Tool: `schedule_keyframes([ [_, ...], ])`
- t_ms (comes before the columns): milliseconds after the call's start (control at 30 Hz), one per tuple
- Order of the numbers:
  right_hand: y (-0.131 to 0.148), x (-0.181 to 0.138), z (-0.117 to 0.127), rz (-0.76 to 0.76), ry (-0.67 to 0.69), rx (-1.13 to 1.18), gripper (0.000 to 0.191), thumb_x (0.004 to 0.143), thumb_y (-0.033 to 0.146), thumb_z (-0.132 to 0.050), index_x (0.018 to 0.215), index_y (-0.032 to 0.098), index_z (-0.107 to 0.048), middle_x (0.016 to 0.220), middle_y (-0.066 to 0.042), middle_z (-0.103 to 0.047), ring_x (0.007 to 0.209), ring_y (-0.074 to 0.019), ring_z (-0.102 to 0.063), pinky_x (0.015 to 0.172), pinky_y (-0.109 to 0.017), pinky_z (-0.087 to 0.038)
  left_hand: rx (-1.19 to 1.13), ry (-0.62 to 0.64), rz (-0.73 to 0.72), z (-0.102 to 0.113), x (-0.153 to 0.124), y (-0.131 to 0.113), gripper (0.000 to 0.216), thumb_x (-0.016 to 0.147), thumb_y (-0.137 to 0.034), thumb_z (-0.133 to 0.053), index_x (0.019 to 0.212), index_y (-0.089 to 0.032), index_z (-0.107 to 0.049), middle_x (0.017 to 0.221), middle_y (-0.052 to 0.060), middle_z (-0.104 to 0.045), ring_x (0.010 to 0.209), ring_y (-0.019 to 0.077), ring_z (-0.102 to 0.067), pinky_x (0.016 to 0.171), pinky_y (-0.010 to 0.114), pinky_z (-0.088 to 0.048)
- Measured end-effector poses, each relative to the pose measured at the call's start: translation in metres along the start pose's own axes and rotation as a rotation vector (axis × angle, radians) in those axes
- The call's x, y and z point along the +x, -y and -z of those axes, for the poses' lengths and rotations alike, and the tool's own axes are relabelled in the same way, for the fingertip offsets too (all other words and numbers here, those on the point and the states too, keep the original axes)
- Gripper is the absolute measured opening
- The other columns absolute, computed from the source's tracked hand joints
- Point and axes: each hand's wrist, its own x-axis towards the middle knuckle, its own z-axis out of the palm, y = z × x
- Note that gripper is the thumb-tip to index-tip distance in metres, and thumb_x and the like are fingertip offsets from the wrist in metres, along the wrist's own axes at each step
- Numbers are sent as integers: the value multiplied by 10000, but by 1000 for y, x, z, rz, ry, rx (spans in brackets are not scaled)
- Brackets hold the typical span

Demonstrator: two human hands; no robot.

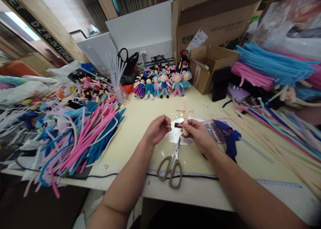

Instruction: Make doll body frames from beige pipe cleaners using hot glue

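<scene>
My right hand (198,132) pinches a beige pipe-cleaner figure (185,113), which stands upright from the fingers with two short arms out to the sides. Just left of those fingertips shows a small black-and-red cylinder (178,125); I cannot tell whether it is held or lies behind. A short gap away, my left hand (159,128) is closed with its fingers curled, and what they hold, if anything, is hidden. Scissors (173,165) with olive handles lie below the hands, blades toward a white patch (173,135) on the table. Right of my right hand rests a blue glue gun (229,137).
Pipe cleaners (82,138) in pink, blue and white pile up at left, more bundles (278,68) at right. Finished dolls (164,83) stand at the back beside an opened cardboard box (213,63) and a black phone-like slab (220,84). A ruler (278,184) and black cable line the front edge.
</scene>
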Motion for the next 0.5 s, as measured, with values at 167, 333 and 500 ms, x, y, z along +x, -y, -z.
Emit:
schedule_keyframes([
  [167, -2, 0, 1, -4, 23, -10, 265, 670, 396, -704, 747, 178, -575, 602, 35, -574, 520, -83, -494, 550, -243, -420, 188, -32, -67, 3, 2, 2, 285, 735, -348, -634, 577, -146, -509, 533, -30, -447, 484, 59, -396, 521, 224, -348],
  [333, -3, 0, 0, -9, 18, -63, 283, 648, 404, -705, 755, 176, -576, 634, 27, -566, 535, -88, -492, 526, -239, -413, 547, -62, -64, 0, 0, 6, 230, 733, -379, -621, 730, -150, -592, 448, -55, -443, 419, 64, -384, 460, 214, -300],
  [500, -5, -3, -6, -17, 48, -179, 293, 611, 375, -727, 778, 179, -588, 657, 30, -565, 556, -100, -500, 529, -254, -430, 592, -43, -76, -6, -1, 12, 240, 648, -313, -702, 803, -136, -653, 689, 3, -602, 610, 91, -509, 597, 232, -394],
])
